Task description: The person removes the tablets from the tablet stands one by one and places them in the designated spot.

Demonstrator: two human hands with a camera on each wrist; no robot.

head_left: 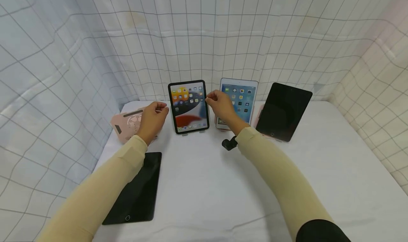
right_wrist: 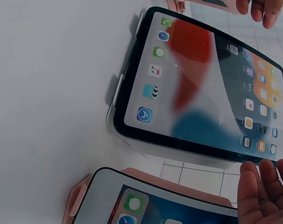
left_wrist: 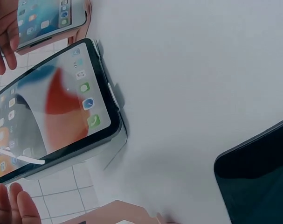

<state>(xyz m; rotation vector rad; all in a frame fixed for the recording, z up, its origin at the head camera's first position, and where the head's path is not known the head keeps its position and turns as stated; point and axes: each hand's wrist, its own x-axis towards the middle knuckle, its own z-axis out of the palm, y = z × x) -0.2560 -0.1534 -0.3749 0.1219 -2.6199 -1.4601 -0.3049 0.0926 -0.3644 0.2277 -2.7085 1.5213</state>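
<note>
Black-framed lit tablet (head_left: 188, 106) is standing upright on a clear stand at the far middle of the white table (head_left: 207, 185). I'm seeing my left hand (head_left: 153, 119) hovering just left of it and my right hand (head_left: 223, 107) just right, fingers loosely relaxed, gripping nothing, not touching it. A white tablet (head_left: 240, 98) is standing right behind my right hand, a dark tablet (head_left: 135, 190) lying near left.

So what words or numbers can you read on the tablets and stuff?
None can be read.
Middle tablet: lit home screen, only app icons; any labels are too small and blurred.
White tablet: icons too, labels too small.
Black tablets, right and flat: screens dark, no text.
Pink stand: a round pattern, no letters I can make out.
</note>
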